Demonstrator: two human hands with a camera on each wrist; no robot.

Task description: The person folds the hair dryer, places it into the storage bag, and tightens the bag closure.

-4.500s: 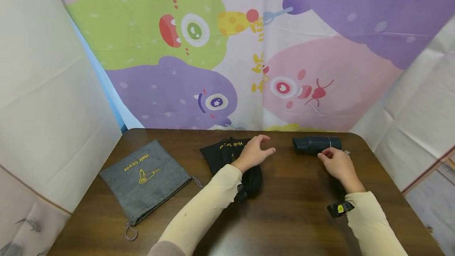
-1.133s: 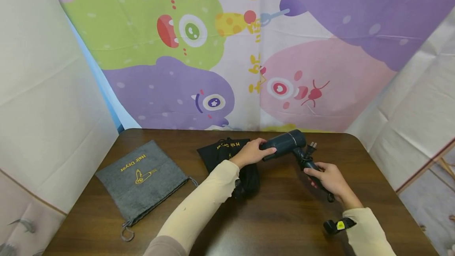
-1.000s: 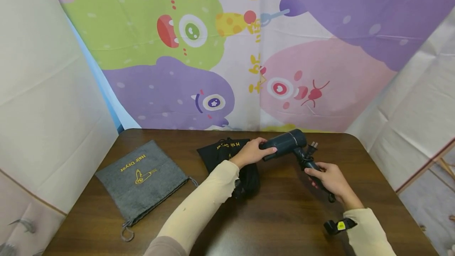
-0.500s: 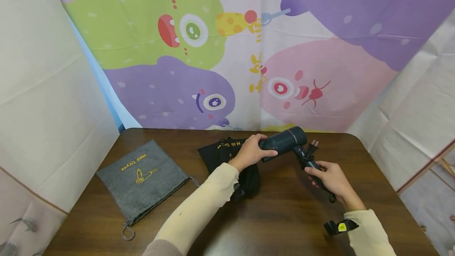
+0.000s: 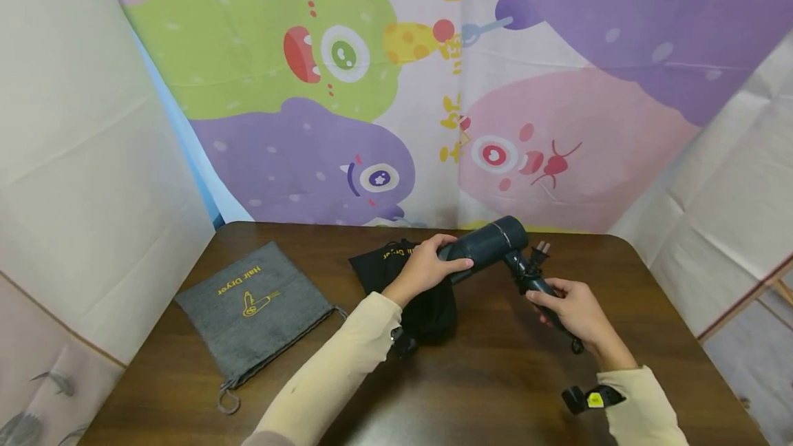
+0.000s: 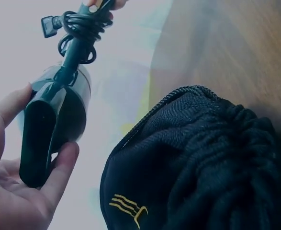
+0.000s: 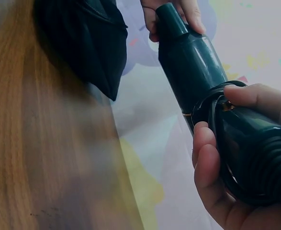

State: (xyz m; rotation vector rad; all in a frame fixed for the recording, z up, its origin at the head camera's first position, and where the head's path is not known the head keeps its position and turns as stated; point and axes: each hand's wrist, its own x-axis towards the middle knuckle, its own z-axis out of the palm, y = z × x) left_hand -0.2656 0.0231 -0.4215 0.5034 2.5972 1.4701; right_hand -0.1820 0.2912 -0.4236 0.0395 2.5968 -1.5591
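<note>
A dark hair dryer [image 5: 486, 250] is held off the table by both hands, its barrel slanting down toward the left. My left hand [image 5: 427, 267] pinches the nozzle end between thumb and fingers. Curled around the handle [image 7: 245, 143] is my right hand [image 5: 579, 312]. The cord [image 6: 83, 28] is wound in loops about the handle, and its two-pin plug [image 5: 540, 253] sticks out beside it. A black drawstring bag [image 5: 434, 315] with yellow print lies below my left hand, partly covered by it. It looks bulky in the left wrist view; any contents are hidden.
A grey drawstring bag [image 5: 254, 315] marked "Hair Dryer" lies flat on the left of the brown table [image 5: 483, 391]. Behind the table's far edge hangs a cartoon-printed cloth [image 5: 427, 177]. Pale cloth panels [image 5: 93, 157] stand at both sides.
The hair dryer, earlier lying at the table's back right, has been lifted and brought left into both hands. In the last half second it has shifted a little further left.
</note>
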